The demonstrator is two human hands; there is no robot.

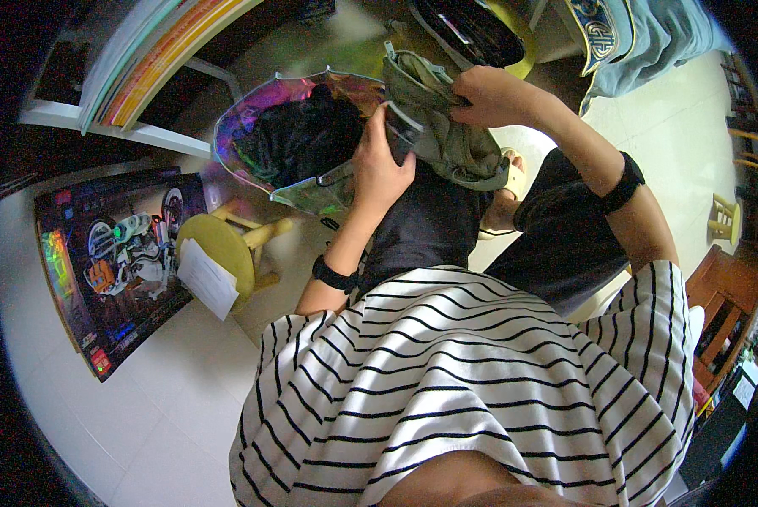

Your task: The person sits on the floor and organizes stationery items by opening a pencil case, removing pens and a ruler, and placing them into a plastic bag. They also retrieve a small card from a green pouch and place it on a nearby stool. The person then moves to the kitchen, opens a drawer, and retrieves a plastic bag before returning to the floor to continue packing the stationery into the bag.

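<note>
My left hand [382, 161] grips a small dark object [403, 130] with a pale edge, close against an olive-green fabric bag [442, 136]. The bag has an unzipped top with a light zipper and lies over my lap. Pinching the bag's upper edge on its other side is my right hand [490, 95]. Just left of the bag stands a wide iridescent bag [227, 136], its top gaping around dark, crumpled contents [303, 133]. What lies inside the olive bag is hidden.
A round wooden stool [211, 244] with papers [208, 279] on it stands at the left, beside a large box picturing a motorcycle [125, 253]. Colourful stacked sheets [163, 51] are at the upper left. Blue cloth [658, 44] hangs at the upper right, with a wooden chair [727, 304] below.
</note>
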